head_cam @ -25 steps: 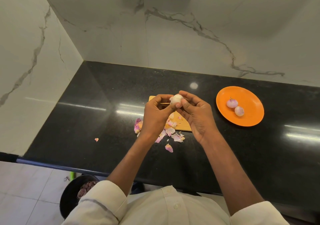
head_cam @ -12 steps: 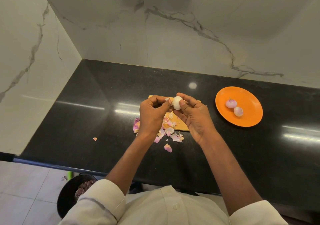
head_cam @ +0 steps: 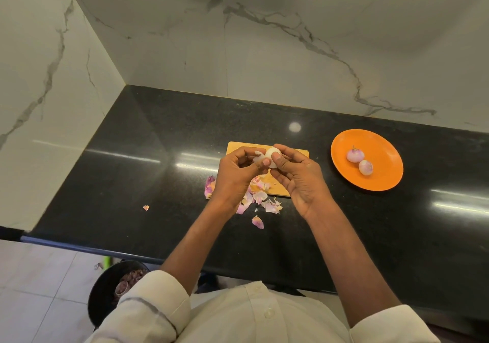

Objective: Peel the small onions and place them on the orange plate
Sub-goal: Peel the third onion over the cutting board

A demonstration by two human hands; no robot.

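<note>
While both hands pinch onion (head_cam: 272, 156) | peels (head_cam: 260, 197) litter board (head_cam: 296, 153)

Above a wooden board (head_cam: 296, 153) on the black tabletop (head_cam: 158, 157), the left hand (head_cam: 235, 173) and right hand (head_cam: 299, 176) pinch a pale onion (head_cam: 271, 156). Two peeled onions (head_cam: 355, 155) lie on the orange plate (head_cam: 383, 157).

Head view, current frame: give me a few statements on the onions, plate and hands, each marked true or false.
1. Two onions lie on the orange plate. True.
2. Both hands hold one onion above the cutting board. True.
3. The orange plate sits left of the cutting board. False: it sits to the right.
4. Peels are piled on the plate. False: they lie on the board and counter.
</note>
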